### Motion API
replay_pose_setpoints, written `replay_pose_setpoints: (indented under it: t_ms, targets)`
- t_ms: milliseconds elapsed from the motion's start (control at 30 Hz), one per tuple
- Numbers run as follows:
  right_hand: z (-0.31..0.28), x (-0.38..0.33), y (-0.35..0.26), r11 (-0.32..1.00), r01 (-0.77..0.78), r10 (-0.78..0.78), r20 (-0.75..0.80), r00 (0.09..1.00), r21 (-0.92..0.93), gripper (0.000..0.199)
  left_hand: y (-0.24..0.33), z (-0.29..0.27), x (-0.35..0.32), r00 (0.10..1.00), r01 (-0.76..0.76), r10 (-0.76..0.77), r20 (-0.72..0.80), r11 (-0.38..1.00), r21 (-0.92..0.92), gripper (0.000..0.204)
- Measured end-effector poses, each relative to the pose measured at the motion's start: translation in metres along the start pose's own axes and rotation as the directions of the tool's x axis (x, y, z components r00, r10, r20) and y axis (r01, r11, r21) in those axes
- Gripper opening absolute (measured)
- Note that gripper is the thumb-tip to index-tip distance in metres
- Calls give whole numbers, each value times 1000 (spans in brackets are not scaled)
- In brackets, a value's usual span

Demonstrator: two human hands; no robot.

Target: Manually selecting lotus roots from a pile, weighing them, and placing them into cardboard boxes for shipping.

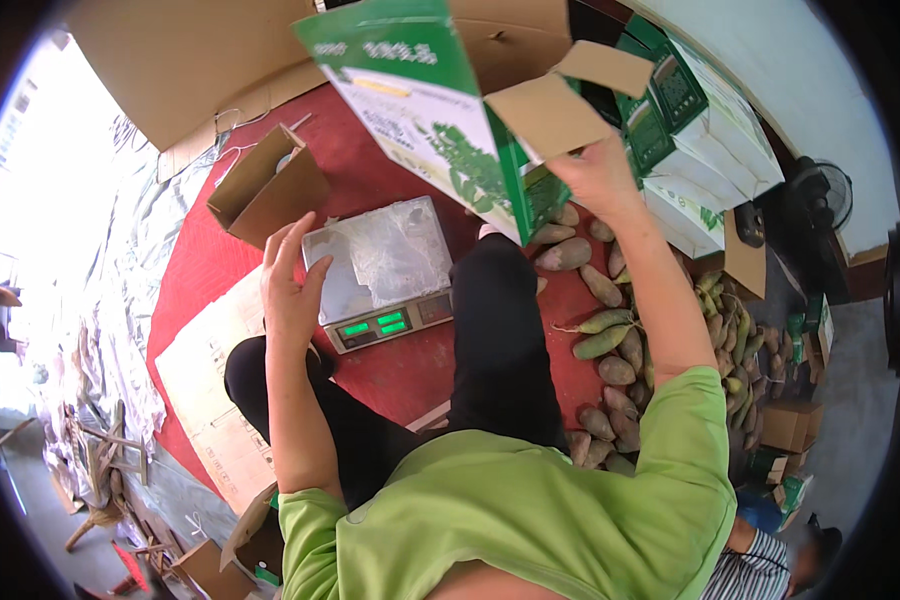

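Observation:
My right hand [602, 182] grips the edge of a green and white printed carton [425, 125], holding it up at the far middle. Its brown inner flaps stand open, and some of my fingers are hidden behind the cardboard. My left hand [292, 285] has its fingers apart and holds nothing. It is beside the left edge of a digital scale [380, 255] with a pale metal plate and a lit green display. Just beyond that hand stands an open brown cardboard box [268, 185].
Brownish and green root vegetables [620, 345] lie heaped at the right. More green and white cartons [710, 150] stand at the far right near a black fan [822, 195]. A flattened cardboard sheet [215, 385] lies at the left on the red floor covering [205, 270]. Another person's striped clothing [755, 572] shows at lower right.

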State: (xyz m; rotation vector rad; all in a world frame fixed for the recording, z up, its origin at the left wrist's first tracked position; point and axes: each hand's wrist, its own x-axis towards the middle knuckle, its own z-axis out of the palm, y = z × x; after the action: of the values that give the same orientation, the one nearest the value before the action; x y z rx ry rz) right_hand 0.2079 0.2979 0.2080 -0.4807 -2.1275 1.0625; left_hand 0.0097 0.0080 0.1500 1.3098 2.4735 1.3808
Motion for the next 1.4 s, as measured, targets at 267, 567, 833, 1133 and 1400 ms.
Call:
replay_pose_setpoints:
  t_ms: [267, 567, 833, 1133, 1400]
  targets:
    - [65, 10, 20, 992, 66, -98, 320, 942, 109, 11, -28, -33, 13, 939, 74, 80, -336, 903, 423, 86]
    - [96, -4, 91, 764, 641, -544, 469, 696, -66, 27, -33, -43, -8, 995, 96, -95, -34, 805, 586, 18]
    - [74, -12, 143, 970, 238, -200, 741, 641, 55, 37, -7, -10, -13, 997, -44, 73, -35, 854, 519, 7]
    - [50, -65, 143, 820, -559, 462, 440, 771, 119, 25, 2, 15, -21, 982, -188, 146, 119, 777, 601, 17]
    - [10, -199, 185, 627, -754, 757, 73, 649, 195, 28, 3, 19, -25, 986, -88, -4, 165, 835, 544, 14]
